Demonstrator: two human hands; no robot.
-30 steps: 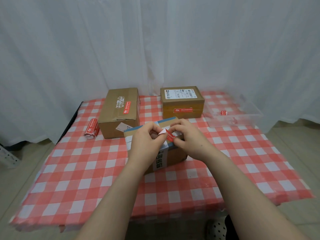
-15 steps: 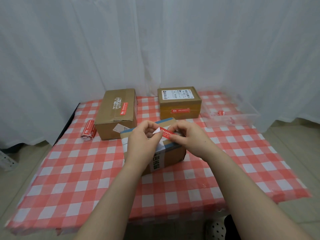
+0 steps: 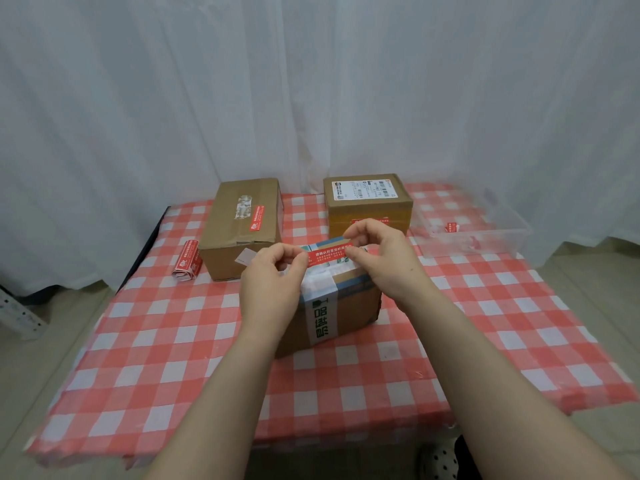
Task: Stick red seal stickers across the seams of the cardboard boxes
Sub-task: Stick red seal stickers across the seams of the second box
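A red seal sticker is stretched flat between my hands, just above the near cardboard box, which carries white and blue tape. My left hand pinches the sticker's left end and my right hand pinches its right end. Behind them stand two more boxes: the long left box has a red sticker on top, and the right box has one on its front face, partly hidden by my right hand.
A roll of red stickers lies left of the long box. A clear plastic tray with a red scrap sits at the back right. The red-checked tablecloth covers the table; white curtains hang behind.
The sticker has been peeled open and pulled out flat between both hands; earlier it was still folded at the fingertips. The hands have drawn apart.
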